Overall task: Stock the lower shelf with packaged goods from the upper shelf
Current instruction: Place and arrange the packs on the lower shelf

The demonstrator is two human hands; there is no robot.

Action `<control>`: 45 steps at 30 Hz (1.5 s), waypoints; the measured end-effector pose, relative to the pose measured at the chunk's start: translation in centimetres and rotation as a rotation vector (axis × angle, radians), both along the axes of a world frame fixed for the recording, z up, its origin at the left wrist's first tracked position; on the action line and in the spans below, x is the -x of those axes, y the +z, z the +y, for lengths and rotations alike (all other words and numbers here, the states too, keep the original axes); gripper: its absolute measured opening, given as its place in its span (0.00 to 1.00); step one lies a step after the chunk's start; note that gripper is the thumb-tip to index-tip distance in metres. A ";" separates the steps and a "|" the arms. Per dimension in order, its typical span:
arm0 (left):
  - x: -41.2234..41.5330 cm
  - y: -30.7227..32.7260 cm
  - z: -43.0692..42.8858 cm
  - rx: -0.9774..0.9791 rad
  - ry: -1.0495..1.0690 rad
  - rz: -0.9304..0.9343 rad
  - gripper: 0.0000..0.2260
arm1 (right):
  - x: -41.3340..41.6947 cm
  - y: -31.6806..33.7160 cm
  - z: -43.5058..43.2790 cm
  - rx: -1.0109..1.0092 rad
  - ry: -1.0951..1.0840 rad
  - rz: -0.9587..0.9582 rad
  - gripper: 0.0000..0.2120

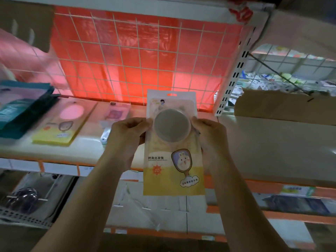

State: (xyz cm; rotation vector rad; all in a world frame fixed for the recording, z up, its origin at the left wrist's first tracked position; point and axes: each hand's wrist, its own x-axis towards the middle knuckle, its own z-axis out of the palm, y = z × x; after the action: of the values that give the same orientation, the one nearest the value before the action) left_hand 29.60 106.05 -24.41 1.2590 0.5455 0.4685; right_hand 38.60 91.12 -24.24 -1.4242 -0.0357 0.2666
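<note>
holding a mirror packet [172, 142] upright above the shelf [254, 142].
our left hand [127, 132] and right hand [209, 135] pinch its side edges; we judge it light, slippery, breakable.

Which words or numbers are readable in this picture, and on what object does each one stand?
"时尚化妆镜": on the front of the held mirror package.
"20": in the orange sun badge on that package.
Too blurred to read: the small line under the title, the cloud label, the shelf-edge tags.
</note>
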 end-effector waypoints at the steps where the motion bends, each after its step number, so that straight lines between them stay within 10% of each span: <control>1: -0.1 0.0 0.5 -0.001 -0.002 0.005 0.07 | -0.1 -0.1 0.5 0.000 -0.004 0.002 0.20; 45: 1.9 -3.1 25.9 -0.132 0.002 0.202 0.06 | 2.3 -3.4 24.8 0.216 -0.005 0.007 0.15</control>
State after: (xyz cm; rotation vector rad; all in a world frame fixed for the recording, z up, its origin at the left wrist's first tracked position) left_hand 27.66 131.91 -27.47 1.4422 0.6947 0.3858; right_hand 36.31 115.97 -27.64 -1.6375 0.0025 0.2775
